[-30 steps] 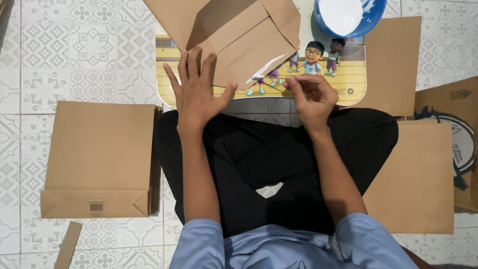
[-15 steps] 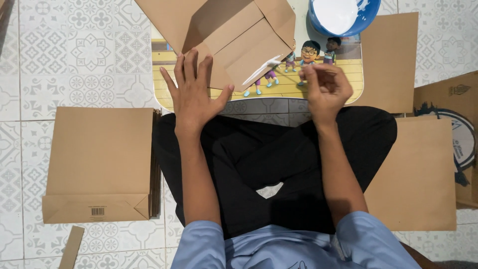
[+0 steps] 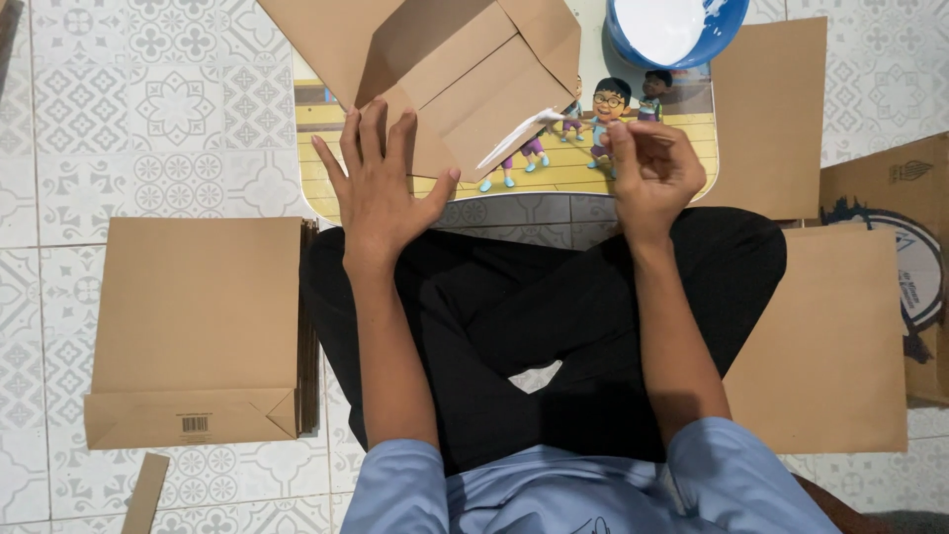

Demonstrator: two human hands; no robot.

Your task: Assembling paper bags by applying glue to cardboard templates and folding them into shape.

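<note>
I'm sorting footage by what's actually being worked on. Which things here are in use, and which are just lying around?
In use:
left hand flat on the brown paper bag
right hand beside its white-smeared flap
blue bowl of white paste
cartoon tray

Lying about:
stack of flat bags
brown sheets
cardboard box
cardboard strip

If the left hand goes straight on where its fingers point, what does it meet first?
The left hand already lies flat on the brown paper bag; going on, it would likely slide up that bag's folded bottom flaps.

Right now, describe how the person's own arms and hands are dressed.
Both hands are bare: left hand, right hand. No gloves, rings or watch show. Forearms are uncovered; light blue sleeves end near the elbows.
</note>
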